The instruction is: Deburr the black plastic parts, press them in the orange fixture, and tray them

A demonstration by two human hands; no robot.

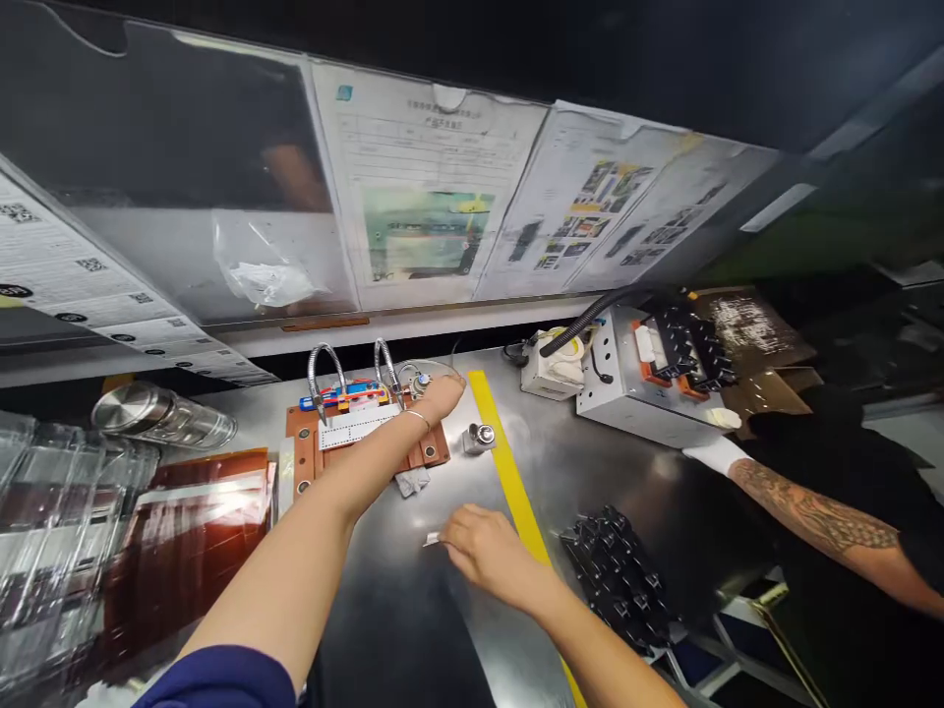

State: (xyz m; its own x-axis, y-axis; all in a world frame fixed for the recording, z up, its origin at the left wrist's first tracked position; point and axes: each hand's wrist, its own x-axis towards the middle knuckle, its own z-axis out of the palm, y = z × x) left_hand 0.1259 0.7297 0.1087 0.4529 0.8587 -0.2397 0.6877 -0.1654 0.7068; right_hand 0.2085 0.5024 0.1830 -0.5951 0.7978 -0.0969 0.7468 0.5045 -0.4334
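My left hand [442, 395] reaches across the reddish-brown fixture [435, 441], beside a small round metal fitting [419, 383] at its back right corner. Its fingers are curled, and what they hold, if anything, is hidden. On the fixture lies a white perforated strip [343, 433], partly covered by my left forearm. Two bendable metal hoses [314, 379] arch over the strip. Lower down, my right hand [483, 551] pinches a small white scrap [432, 539] just above the metal table. A small metal bottle [479, 439] stands between the hands, right of the fixture.
Crumpled white wipe [413, 481] by the fixture's front. Yellow tape [508, 472] runs along the table. Left are a glass jar [166, 415], amber sheets [206, 501] and clear trays [51, 511]. Black parts [616, 570] lie right, near a co-worker's gloved hand [715, 457] at a grey machine [626, 398].
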